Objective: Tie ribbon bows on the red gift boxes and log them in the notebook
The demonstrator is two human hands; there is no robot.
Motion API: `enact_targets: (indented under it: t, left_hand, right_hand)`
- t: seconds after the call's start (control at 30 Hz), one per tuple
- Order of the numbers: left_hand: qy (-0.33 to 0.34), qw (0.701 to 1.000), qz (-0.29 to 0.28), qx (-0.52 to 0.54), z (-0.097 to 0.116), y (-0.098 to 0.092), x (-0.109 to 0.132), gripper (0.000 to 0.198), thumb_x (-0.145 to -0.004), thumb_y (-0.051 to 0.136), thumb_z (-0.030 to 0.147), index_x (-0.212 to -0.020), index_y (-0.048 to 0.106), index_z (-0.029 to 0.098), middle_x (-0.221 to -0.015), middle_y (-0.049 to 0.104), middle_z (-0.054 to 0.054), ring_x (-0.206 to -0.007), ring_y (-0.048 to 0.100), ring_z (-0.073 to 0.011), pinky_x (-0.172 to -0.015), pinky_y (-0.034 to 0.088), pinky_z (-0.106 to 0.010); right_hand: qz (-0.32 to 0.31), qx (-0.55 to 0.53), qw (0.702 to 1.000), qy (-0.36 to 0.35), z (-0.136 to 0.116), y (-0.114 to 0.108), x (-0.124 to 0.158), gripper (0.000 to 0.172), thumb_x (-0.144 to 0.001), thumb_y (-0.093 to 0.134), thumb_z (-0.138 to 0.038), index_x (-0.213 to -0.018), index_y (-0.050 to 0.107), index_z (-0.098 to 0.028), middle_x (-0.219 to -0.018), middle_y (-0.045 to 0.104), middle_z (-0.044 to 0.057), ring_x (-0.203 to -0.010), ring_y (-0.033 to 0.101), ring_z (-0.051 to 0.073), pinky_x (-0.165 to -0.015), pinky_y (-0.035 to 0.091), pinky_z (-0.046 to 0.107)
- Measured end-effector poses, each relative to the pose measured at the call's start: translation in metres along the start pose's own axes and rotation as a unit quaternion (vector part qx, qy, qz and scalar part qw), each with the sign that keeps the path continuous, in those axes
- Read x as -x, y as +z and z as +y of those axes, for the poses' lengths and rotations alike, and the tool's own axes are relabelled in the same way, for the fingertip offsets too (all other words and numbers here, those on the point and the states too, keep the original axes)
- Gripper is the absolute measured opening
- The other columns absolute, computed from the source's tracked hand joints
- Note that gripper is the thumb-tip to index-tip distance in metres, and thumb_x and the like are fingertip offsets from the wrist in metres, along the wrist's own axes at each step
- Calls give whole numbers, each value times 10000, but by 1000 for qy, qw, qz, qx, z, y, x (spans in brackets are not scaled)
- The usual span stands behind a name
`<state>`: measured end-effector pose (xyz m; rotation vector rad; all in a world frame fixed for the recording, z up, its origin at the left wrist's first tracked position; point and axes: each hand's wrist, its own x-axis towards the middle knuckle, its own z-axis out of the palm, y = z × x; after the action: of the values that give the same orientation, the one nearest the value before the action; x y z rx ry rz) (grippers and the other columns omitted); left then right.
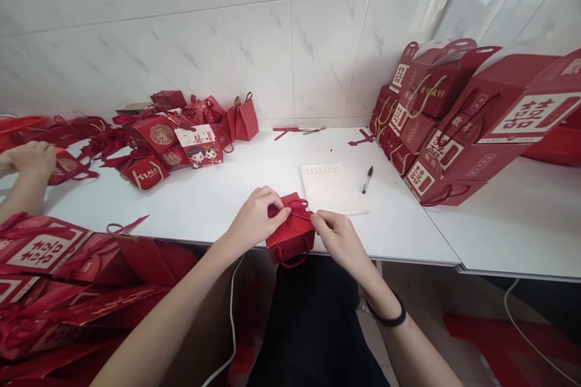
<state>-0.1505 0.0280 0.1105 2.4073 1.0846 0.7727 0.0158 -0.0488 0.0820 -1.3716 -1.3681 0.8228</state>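
A small red gift box [290, 237] with a red ribbon on top sits at the near edge of the white table [218, 199], partly over my lap. My left hand [255, 217] pinches the ribbon at the box's top left, fingers closed. My right hand [334, 234] pinches the ribbon at the top right, fingers closed too. A black band circles my right wrist. A loop of red cord hangs below the box.
A lined paper sheet [333, 188] and a black pen [367, 179] lie just beyond the box. Several red gift boxes [175, 139] are piled at the back left, larger red boxes [458, 127] at the right, flat red cartons [49, 266] at the near left. Another person's hand [28, 160] rests far left.
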Motion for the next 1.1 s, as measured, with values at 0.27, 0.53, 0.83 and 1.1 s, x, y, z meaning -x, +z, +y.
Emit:
enact_targets:
  t: [0.27, 0.53, 0.83, 1.1]
  left_hand:
    - [-6, 1000, 4, 13, 4, 6, 3, 174, -801, 536, 306, -671, 583, 199, -828, 579, -24, -867, 538, -180, -807, 451, -330]
    - [1, 999, -32, 34, 6, 1, 5, 173, -794, 550, 338, -712, 626, 206, -865, 600, -28, -900, 546, -187, -847, 444, -345]
    - [0, 999, -43, 30, 4, 0, 5, 112, -753, 556, 274, -673, 604, 212, -867, 595, -17, -903, 549, -181, -857, 446, -340]
    - [-7, 999, -39, 18, 10, 4, 7, 95, -754, 551, 241, -667, 569, 206, -864, 574, -18, -893, 526, -183, -827, 441, -335]
  right_hand:
    - [37, 123, 992, -17, -16, 5, 27, 380, -846, 388, -359, -510, 323, -194, -456, 342, -28, -449, 286, 107, -480, 220, 260]
    - [109, -11, 994, -24, 3, 27, 42, 366, -818, 416, -325, -477, 449, -195, -470, 448, -10, -526, 433, 138, -545, 330, 255]
    - [104, -16, 994, -42, 5, 27, 42, 360, -824, 444, -309, -491, 529, -201, -411, 438, -25, -507, 438, 144, -616, 349, 289]
    - [128, -98, 985, -60, 13, 31, 50, 359, -848, 460, -256, -496, 508, -202, -406, 457, -41, -508, 439, 136, -688, 364, 301]
